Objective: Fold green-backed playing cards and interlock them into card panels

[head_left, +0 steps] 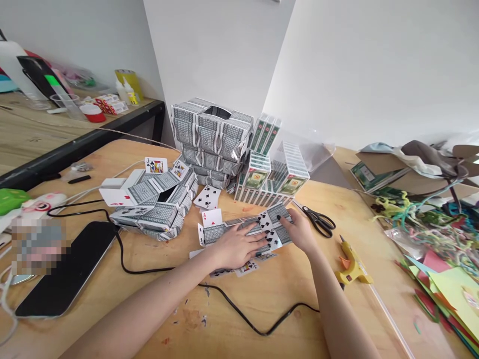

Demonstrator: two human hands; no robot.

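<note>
My left hand [236,245] lies flat, fingers stretched out, on a strip of joined playing cards [224,230] on the wooden table [262,299]. My right hand [299,230] rests on the strip's right end, fingers spread over face-up spade cards [270,228]. Loose cards [247,268] poke out under my left hand. A curved block of glued cards [157,204] lies to the left. Behind stands a taller stacked card structure [211,137].
Card packs [271,174] stand behind the strip. Scissors [318,218] and a yellow glue gun [350,264] lie to the right. A black cable [224,294] runs across the front. A dark flat device [67,271] lies at left; craft scraps [430,234] pile at right.
</note>
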